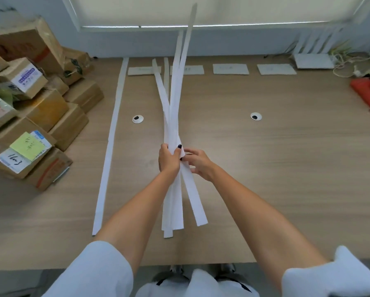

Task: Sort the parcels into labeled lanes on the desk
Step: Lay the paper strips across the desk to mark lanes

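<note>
The parcels [29, 116] are stacked at the left edge of the frame, well apart from both hands (stiff cardboard, probably best gripped by opposite sides). One paper strip [111, 144] lies flat left of centre. At centre the left hand [169, 158] curls around a bundle of strips [175, 103], light and floppy, fanning upward; the right hand [198, 162] pinches one strip beside it.
</note>
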Available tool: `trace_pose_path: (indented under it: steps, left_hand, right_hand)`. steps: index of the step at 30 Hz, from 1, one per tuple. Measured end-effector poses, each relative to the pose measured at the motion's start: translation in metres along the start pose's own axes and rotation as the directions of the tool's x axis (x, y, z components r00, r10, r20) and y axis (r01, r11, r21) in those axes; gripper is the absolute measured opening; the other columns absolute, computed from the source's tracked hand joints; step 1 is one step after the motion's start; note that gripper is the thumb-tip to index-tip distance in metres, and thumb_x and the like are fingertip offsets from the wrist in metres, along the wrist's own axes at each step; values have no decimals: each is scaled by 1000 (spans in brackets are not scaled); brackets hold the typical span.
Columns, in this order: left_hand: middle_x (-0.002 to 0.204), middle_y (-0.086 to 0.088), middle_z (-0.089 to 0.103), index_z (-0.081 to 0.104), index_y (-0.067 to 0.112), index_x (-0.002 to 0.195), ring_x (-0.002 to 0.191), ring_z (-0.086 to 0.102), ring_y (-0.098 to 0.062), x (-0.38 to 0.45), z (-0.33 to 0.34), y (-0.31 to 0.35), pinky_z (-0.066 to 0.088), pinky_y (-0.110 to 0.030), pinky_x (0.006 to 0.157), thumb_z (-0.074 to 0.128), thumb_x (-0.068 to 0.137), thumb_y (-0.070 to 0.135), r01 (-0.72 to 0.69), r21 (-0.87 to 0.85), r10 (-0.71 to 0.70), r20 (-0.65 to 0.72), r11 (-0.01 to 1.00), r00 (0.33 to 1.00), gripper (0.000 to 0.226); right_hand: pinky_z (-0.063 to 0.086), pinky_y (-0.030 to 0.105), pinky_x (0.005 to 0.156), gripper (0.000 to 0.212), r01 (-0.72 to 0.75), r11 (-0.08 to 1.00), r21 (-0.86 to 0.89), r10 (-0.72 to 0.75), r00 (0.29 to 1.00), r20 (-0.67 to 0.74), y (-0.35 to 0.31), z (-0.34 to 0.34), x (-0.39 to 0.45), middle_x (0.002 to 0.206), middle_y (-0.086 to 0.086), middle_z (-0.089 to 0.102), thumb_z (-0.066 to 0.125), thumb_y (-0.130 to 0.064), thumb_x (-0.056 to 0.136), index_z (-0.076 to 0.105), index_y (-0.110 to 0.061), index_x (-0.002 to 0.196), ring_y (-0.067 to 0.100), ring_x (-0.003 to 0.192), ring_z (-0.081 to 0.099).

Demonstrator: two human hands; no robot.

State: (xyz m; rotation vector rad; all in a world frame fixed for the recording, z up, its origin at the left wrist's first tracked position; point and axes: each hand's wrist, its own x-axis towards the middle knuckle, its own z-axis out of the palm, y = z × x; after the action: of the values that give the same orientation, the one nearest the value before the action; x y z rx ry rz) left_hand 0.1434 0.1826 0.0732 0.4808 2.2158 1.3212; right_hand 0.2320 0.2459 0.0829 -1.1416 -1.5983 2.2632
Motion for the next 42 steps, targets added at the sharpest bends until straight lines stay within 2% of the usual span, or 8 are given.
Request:
trace_pose_path:
  steps: [3,8,12,15,31,34,37,42]
  left_hand:
    - [104,-7,54,44,7,106,90,53,-26,-8,32,12,41,-33,72,52,92,30,-37,64,40,-39,997,998,28]
    - [84,-2,50,34,13,95,72,48,-24,-29,90,29,33,-31,55,48,94,32,-77,94,90,-145,993,985,24]
    - [87,-2,52,40,10,102,72,49,-23,-46,133,39,37,-30,61,49,93,30,-54,42,61,-210,998,976,24]
    - [81,1,52,40,13,99,65,49,-19,-55,153,45,36,-29,57,50,92,30,-46,-12,42,-225,999,973,21]
    - [74,4,49,40,14,97,59,47,-13,-32,149,52,36,-27,49,49,93,32,-11,42,22,-276,999,961,20]
    - [75,2,50,40,14,96,58,47,-14,-29,153,51,36,-27,49,49,93,31,-9,40,19,-265,999,964,20]
    - [75,2,50,41,13,97,59,47,-15,-28,161,50,35,-27,48,49,93,31,-16,48,27,-239,999,971,20]
    - [81,1,53,44,9,102,68,51,-20,-35,191,57,42,-30,61,50,92,31,-52,27,56,-157,998,986,25]
  right_hand:
    - [56,30,68,39,17,1000,9,-17,998,-64,3,-42,-8,88,7,65,50,7,85,61,-8,120,20,70,62]
    - [56,43,82,39,-40,999,-12,39,992,-123,14,-127,-21,77,5,62,51,13,84,59,-4,119,24,65,62]
    - [59,32,63,40,-61,998,-12,59,989,-133,19,-179,-32,73,3,61,50,16,83,58,-3,118,23,63,63]
    - [56,26,55,39,-82,996,25,84,986,-145,20,-204,-35,81,6,63,52,15,84,57,-2,118,22,67,64]
    - [55,32,70,44,-186,982,27,188,972,-142,25,-216,-2,119,20,62,58,15,80,51,0,121,25,88,65]
    - [48,38,98,58,-244,935,-257,197,961,-194,31,-221,4,132,17,54,67,-4,82,43,-2,135,30,116,57]
    - [38,33,102,73,-260,804,-534,169,962,-214,31,-225,1,144,13,41,66,-22,85,28,-6,145,28,129,45]
    - [50,38,93,35,-200,955,-220,209,978,15,13,-223,-10,118,10,63,56,-24,91,57,-11,123,23,96,64]
